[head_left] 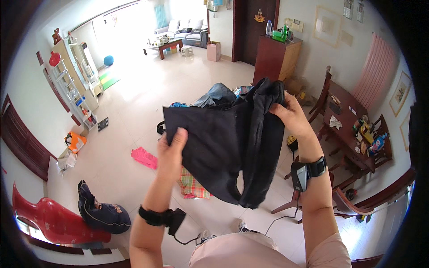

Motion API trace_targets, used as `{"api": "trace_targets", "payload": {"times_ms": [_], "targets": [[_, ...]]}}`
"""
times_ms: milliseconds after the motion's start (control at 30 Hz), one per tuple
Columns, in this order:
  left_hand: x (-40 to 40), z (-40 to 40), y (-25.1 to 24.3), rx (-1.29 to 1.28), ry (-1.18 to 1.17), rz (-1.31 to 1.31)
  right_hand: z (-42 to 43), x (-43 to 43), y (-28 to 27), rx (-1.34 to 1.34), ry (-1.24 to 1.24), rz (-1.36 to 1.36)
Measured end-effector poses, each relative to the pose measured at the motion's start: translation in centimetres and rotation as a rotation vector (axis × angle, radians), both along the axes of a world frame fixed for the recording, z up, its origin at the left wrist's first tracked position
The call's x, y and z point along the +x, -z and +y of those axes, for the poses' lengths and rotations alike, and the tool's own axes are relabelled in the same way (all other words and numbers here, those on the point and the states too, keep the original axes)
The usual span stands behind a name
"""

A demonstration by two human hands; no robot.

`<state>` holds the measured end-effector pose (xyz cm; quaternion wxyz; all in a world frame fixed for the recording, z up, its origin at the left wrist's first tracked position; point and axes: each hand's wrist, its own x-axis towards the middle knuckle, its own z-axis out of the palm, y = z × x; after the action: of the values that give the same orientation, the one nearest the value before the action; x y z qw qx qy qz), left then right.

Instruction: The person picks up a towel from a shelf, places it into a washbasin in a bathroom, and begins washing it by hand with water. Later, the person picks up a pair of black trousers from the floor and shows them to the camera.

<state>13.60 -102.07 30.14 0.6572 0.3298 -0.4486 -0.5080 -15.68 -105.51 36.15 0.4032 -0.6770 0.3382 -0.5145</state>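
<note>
Between my hands hangs a black garment, seemingly trousers or shorts, partly folded together at its right side. My left hand grips its left edge with the thumb on the front. At the upper right, my right hand pinches the bunched edge. Behind and below the garment, a pile of clothes shows in part: blue denim at the far side and a plaid cloth nearer me. A pink cloth lies on the floor, left of my left hand. The garment hides the pile's middle.
A wooden dining table with chairs and assorted items stands at the right. On the left are a large red vase, a dark blue bag and an orange bag. A dark red cabinet stands ahead. A cable hangs from my right wrist device.
</note>
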Motion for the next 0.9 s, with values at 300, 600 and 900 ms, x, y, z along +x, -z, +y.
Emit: {"api": "trace_targets", "payload": {"times_ms": [300,600,900], "targets": [[0.9,-2.5,-7.0,0.053,0.192,0.283,-2.8,-2.9,3.8,0.194,0.043,-0.085],[1.7,-3.2,-10.3,0.075,0.182,0.249,-2.4,5.6,11.4,0.315,-0.016,-0.121],[10.6,-2.4,-15.2,0.044,-0.183,-0.124,-7.3,3.1,1.7,0.239,0.050,-0.266]]}}
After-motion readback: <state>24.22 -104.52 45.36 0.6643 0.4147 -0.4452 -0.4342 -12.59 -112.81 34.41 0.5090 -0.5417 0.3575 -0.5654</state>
